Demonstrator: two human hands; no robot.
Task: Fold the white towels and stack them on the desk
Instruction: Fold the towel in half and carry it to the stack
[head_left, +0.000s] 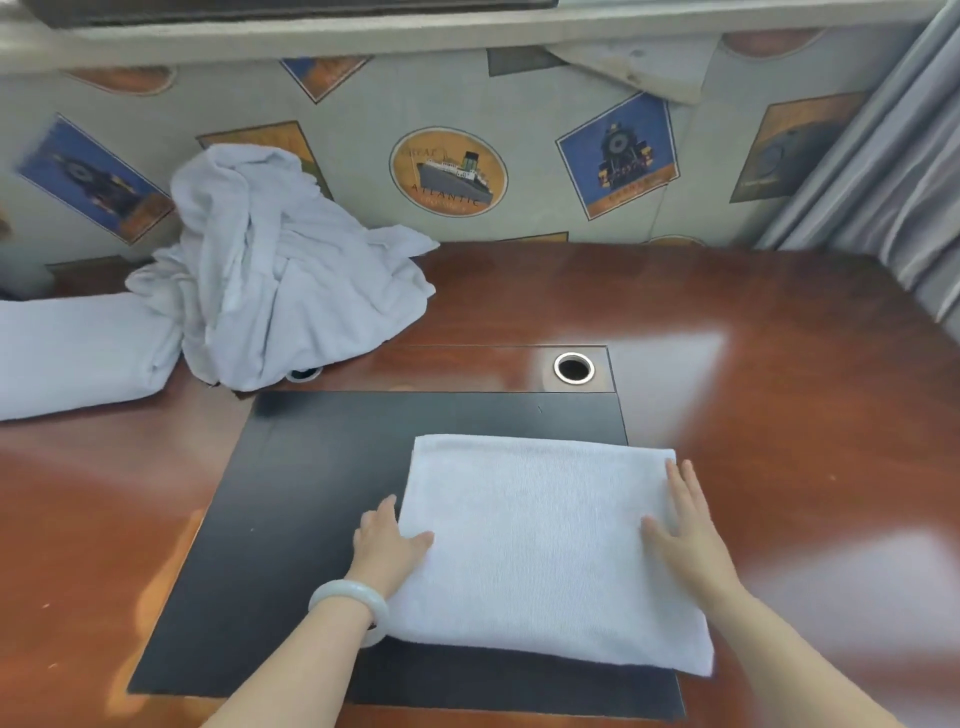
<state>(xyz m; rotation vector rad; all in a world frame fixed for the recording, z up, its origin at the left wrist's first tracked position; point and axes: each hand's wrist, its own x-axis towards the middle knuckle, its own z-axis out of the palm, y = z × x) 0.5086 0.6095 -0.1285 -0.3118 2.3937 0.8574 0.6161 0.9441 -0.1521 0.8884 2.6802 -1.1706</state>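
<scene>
Reddish desk (779, 364) carries a black mat (322, 493), where a folded white towel (540, 540) lies between the hands. Right hand (680, 525) presses flat on its right side, fingers straight. Left hand (387, 545) touches its left edge, thumb on top; whether it pinches is unclear. Crumpled towels (280, 280) lie beyond the left hand.

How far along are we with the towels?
Done: one towel at the desk's far left looks folded. In hand: a second towel lies folded on the black mat; the right hand presses it flat and the left hand holds its left edge, thumb on top. Left: the crumpled pile at the back is unfolded, and nothing is stacked yet.
</scene>
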